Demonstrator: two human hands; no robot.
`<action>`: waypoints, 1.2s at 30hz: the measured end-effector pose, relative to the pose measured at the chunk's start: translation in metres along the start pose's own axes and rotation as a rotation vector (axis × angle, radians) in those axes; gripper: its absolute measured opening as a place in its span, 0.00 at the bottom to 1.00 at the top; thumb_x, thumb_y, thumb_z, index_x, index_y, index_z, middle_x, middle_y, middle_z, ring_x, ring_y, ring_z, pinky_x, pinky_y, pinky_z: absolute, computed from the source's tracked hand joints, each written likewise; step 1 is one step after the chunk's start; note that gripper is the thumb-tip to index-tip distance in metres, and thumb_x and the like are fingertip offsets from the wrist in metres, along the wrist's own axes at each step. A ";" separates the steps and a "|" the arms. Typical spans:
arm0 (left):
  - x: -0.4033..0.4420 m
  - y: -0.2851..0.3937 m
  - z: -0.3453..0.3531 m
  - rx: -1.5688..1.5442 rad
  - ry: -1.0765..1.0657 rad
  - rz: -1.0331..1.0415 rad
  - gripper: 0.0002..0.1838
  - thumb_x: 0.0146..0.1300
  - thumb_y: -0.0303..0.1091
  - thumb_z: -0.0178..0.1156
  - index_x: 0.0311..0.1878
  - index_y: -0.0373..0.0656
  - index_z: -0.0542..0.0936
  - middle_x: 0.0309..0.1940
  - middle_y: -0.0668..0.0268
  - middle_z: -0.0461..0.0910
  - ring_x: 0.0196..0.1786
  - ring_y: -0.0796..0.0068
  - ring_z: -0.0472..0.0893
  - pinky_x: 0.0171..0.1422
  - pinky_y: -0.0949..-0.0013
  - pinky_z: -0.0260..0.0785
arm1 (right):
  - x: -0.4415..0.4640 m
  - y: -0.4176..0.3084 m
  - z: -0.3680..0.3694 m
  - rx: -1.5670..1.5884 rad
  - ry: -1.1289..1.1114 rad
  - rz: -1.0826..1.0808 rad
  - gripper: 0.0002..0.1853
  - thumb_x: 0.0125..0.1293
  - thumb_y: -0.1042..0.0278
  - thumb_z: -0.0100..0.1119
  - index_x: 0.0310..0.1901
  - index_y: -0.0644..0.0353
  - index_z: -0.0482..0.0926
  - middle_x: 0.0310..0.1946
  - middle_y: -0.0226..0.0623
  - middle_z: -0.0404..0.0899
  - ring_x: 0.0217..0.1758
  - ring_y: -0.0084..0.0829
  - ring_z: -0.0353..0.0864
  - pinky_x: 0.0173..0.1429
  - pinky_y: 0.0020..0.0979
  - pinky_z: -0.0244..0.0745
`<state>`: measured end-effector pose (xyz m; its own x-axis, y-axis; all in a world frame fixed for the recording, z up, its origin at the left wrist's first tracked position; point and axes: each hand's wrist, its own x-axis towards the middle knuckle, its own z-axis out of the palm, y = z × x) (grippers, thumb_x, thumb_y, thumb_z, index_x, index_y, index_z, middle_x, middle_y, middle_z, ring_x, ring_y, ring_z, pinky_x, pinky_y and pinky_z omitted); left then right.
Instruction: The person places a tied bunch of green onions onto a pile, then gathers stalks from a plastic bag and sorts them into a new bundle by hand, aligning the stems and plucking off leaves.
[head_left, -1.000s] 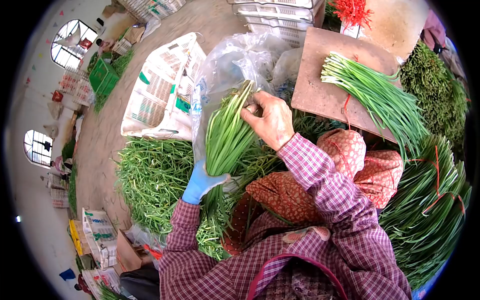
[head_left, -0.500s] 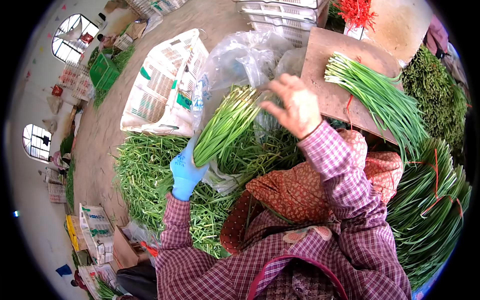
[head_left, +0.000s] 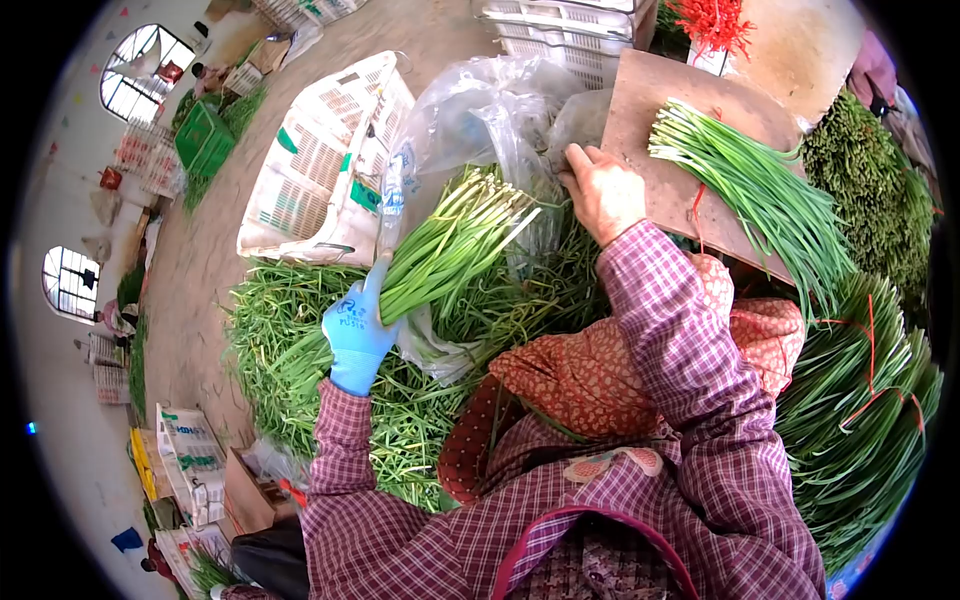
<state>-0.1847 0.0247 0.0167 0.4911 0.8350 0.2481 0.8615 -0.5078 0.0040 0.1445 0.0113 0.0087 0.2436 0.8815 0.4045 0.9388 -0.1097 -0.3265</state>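
My left hand [head_left: 360, 335], in a blue glove, grips a bunch of garlic chives [head_left: 450, 245] by its green lower part. The pale cut ends point up and right, and one pale stalk sticks out sideways. My bare right hand [head_left: 608, 195] is to the right of the bunch, apart from it, beside the board's left edge. Its fingers are curled toward the thumb; whatever may be between them is hidden. Beneath both hands spreads a heap of loose green leaves [head_left: 290, 350]. A clear plastic bag [head_left: 480, 110] lies just behind the bunch.
A white plastic crate [head_left: 310, 170] stands at the back left. On a brown board [head_left: 635, 120] to the right lies a bundle of chives [head_left: 730, 170]. Larger tied bundles [head_left: 850, 430] are stacked at the right. Red ties [head_left: 715, 25] and stacked crates [head_left: 570, 45] are at the back.
My right hand has moved right and slightly up, away from the stalk ends, and its fingers have drawn in. My left hand has shifted slightly left with the bunch, whose ends have fanned out.
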 end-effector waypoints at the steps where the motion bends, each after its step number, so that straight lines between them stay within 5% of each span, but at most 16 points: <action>1: 0.001 -0.001 -0.001 0.033 -0.004 0.000 0.42 0.44 0.34 0.70 0.67 0.57 0.67 0.41 0.60 0.82 0.34 0.61 0.83 0.37 0.65 0.75 | -0.001 -0.001 -0.002 0.043 0.075 -0.118 0.06 0.60 0.68 0.59 0.38 0.53 0.73 0.28 0.33 0.75 0.31 0.30 0.79 0.24 0.34 0.76; 4: 0.004 0.000 -0.001 0.064 -0.004 0.023 0.43 0.44 0.34 0.70 0.67 0.57 0.67 0.39 0.60 0.82 0.33 0.61 0.82 0.36 0.65 0.74 | -0.012 -0.021 -0.015 0.214 0.257 -0.435 0.11 0.54 0.66 0.66 0.38 0.53 0.76 0.30 0.32 0.75 0.32 0.30 0.78 0.28 0.30 0.79; 8: 0.009 0.005 -0.003 0.038 0.065 0.111 0.44 0.42 0.34 0.71 0.68 0.58 0.66 0.36 0.61 0.81 0.31 0.61 0.82 0.35 0.65 0.74 | -0.020 -0.048 0.001 0.396 0.226 -0.622 0.10 0.53 0.68 0.65 0.38 0.52 0.77 0.30 0.32 0.73 0.34 0.30 0.78 0.28 0.32 0.79; 13: 0.009 0.007 -0.011 0.104 0.035 0.089 0.46 0.41 0.32 0.70 0.68 0.59 0.65 0.37 0.61 0.81 0.32 0.61 0.82 0.35 0.65 0.74 | -0.019 -0.043 0.021 0.278 0.279 -0.454 0.06 0.55 0.79 0.56 0.33 0.59 0.71 0.24 0.35 0.71 0.26 0.28 0.75 0.22 0.30 0.75; 14: 0.009 0.006 -0.011 0.146 0.024 0.078 0.46 0.40 0.31 0.70 0.68 0.59 0.65 0.37 0.61 0.81 0.33 0.61 0.82 0.35 0.65 0.74 | -0.015 -0.033 0.022 0.185 0.125 -0.339 0.07 0.54 0.81 0.54 0.33 0.60 0.69 0.22 0.35 0.70 0.22 0.29 0.73 0.20 0.27 0.74; 16: 0.006 -0.001 -0.011 0.141 0.042 0.078 0.47 0.39 0.30 0.71 0.68 0.59 0.65 0.36 0.61 0.80 0.32 0.61 0.81 0.35 0.64 0.73 | -0.010 -0.004 0.012 0.092 0.272 -0.336 0.09 0.55 0.83 0.52 0.37 0.59 0.68 0.25 0.37 0.71 0.23 0.31 0.74 0.21 0.26 0.75; 19: 0.002 -0.009 -0.015 0.179 0.056 0.064 0.48 0.37 0.30 0.71 0.68 0.61 0.65 0.33 0.62 0.79 0.31 0.61 0.80 0.35 0.64 0.73 | -0.002 0.027 -0.008 -0.195 -0.280 0.178 0.08 0.63 0.74 0.53 0.44 0.54 0.73 0.33 0.39 0.75 0.31 0.32 0.78 0.25 0.32 0.78; 21: 0.002 -0.010 -0.018 0.219 0.052 0.055 0.48 0.36 0.29 0.71 0.68 0.62 0.65 0.31 0.63 0.78 0.30 0.62 0.80 0.35 0.64 0.73 | -0.012 0.051 0.009 -0.318 0.087 -0.131 0.08 0.63 0.66 0.56 0.43 0.53 0.78 0.31 0.36 0.76 0.31 0.31 0.79 0.27 0.33 0.79; 25: 0.007 -0.006 -0.018 0.276 0.088 0.124 0.48 0.36 0.29 0.70 0.67 0.64 0.66 0.29 0.64 0.76 0.28 0.62 0.79 0.33 0.64 0.72 | -0.008 -0.024 -0.015 0.141 0.191 -0.307 0.14 0.59 0.52 0.64 0.33 0.55 0.81 0.25 0.33 0.78 0.23 0.27 0.78 0.25 0.29 0.77; 27: 0.010 -0.002 -0.020 0.296 0.100 0.157 0.48 0.36 0.29 0.70 0.67 0.64 0.66 0.29 0.65 0.76 0.28 0.62 0.79 0.33 0.64 0.72 | -0.005 -0.058 -0.020 0.209 -0.009 -0.271 0.16 0.58 0.50 0.64 0.29 0.56 0.81 0.23 0.32 0.77 0.22 0.26 0.78 0.24 0.29 0.76; 30: 0.012 0.001 -0.024 0.315 0.070 0.186 0.48 0.36 0.29 0.70 0.67 0.64 0.66 0.28 0.65 0.75 0.28 0.63 0.78 0.33 0.63 0.71 | -0.003 -0.071 -0.002 0.114 -0.016 -0.331 0.16 0.57 0.50 0.65 0.29 0.56 0.81 0.26 0.30 0.77 0.25 0.28 0.79 0.28 0.32 0.77; 33: 0.010 -0.001 -0.023 0.332 0.055 0.210 0.46 0.41 0.33 0.70 0.68 0.69 0.65 0.24 0.66 0.72 0.27 0.64 0.78 0.33 0.61 0.71 | 0.006 -0.056 0.006 -0.069 -0.203 -0.205 0.13 0.63 0.56 0.57 0.26 0.54 0.80 0.24 0.29 0.77 0.23 0.21 0.77 0.26 0.29 0.76; 36: 0.003 -0.007 -0.021 0.285 0.114 0.191 0.45 0.40 0.33 0.70 0.67 0.68 0.67 0.24 0.66 0.72 0.26 0.65 0.77 0.32 0.62 0.71 | 0.011 0.000 0.014 -0.377 -0.295 -0.016 0.09 0.65 0.59 0.56 0.38 0.53 0.81 0.34 0.33 0.81 0.29 0.20 0.80 0.29 0.24 0.79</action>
<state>-0.1919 0.0267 0.0375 0.6431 0.6933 0.3251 0.7648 -0.5599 -0.3188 0.1435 0.0270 0.0016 0.2002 0.9711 0.1298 0.9780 -0.2059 0.0323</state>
